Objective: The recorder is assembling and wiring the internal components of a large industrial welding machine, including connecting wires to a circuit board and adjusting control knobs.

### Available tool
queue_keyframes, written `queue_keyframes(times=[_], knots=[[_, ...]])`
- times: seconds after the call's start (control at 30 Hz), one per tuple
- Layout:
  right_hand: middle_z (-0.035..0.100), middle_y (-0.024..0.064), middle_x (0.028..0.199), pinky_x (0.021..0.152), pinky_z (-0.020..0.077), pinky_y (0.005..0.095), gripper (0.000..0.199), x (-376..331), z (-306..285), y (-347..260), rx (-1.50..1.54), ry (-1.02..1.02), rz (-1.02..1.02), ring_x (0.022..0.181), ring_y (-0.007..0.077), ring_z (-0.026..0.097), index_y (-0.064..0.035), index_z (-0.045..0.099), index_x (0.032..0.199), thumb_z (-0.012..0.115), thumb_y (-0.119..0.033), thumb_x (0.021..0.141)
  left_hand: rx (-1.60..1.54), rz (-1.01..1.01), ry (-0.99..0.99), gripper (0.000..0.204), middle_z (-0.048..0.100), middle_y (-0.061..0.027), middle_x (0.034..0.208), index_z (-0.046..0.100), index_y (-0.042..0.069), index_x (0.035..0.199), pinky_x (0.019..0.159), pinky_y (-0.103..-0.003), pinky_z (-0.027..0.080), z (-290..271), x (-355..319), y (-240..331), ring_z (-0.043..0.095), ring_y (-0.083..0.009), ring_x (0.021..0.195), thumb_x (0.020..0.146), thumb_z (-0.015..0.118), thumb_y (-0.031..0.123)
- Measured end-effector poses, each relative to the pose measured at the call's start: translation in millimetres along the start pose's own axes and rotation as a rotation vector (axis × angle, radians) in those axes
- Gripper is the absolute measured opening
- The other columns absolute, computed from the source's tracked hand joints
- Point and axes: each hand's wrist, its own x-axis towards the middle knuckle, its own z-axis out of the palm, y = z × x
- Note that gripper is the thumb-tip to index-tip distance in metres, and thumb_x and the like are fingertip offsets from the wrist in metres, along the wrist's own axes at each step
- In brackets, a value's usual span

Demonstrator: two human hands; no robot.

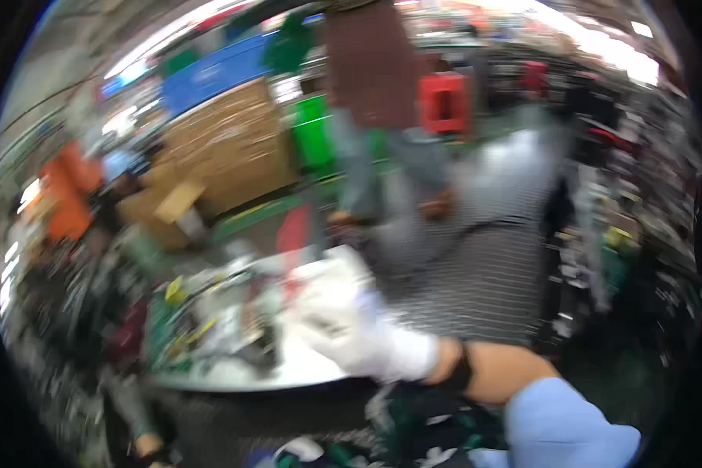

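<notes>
The whole picture is smeared by motion. My right hand (349, 331) wears a white glove, with a black band at the wrist and a light blue sleeve behind it. It reaches in from the lower right and hovers over the near right part of a white table (304, 368). The blur hides whether its fingers hold anything. Just left of the hand lies a heap of mixed small items (210, 320), some green, yellow and white. My left hand is out of the picture.
A person in a black-and-white striped garment (487, 265) is close behind the table on the right. Another person in a brown top (370, 70) stands further back. Cardboard boxes (226, 148), a green bin (313, 132) and a red crate (444, 103) are beyond.
</notes>
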Motion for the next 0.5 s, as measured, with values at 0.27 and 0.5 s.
queue_keyframes(times=[0.27, 0.5], knots=[[0.055, 0.0055, 0.076, 0.116, 0.0246, 0.048, 0.008, 24, 16, -2, 0.044, -0.172, 0.099, 0.095, 0.0248, 0.057, -0.0065, 0.055, 0.068, 0.057, -0.01, 0.075, 0.305, -0.327, -0.164, 0.057, 0.056, -0.0182, 0.138, 0.046, 0.011, 0.145, 0.105, -0.043, 0.045, -3, -173, -11, 0.056, -0.0347, 0.127, 0.09, 0.059, 0.02], [0.055, 0.005, 0.084, 0.115, 0.024, 0.0385, 0.02, 6, -1, 17, 0.008, -0.167, 0.276, 0.107, 0.0191, 0.053, -0.0032, 0.051, 0.086, 0.041, -0.015, 0.098, 0.257, -0.449, -0.214, 0.07, 0.051, -0.0215, 0.141, 0.033, 0.014, 0.154, 0.103, -0.047, 0.046, 1, -192, -28, 0.056, -0.0401, 0.124, 0.09, 0.06, 0.023]])
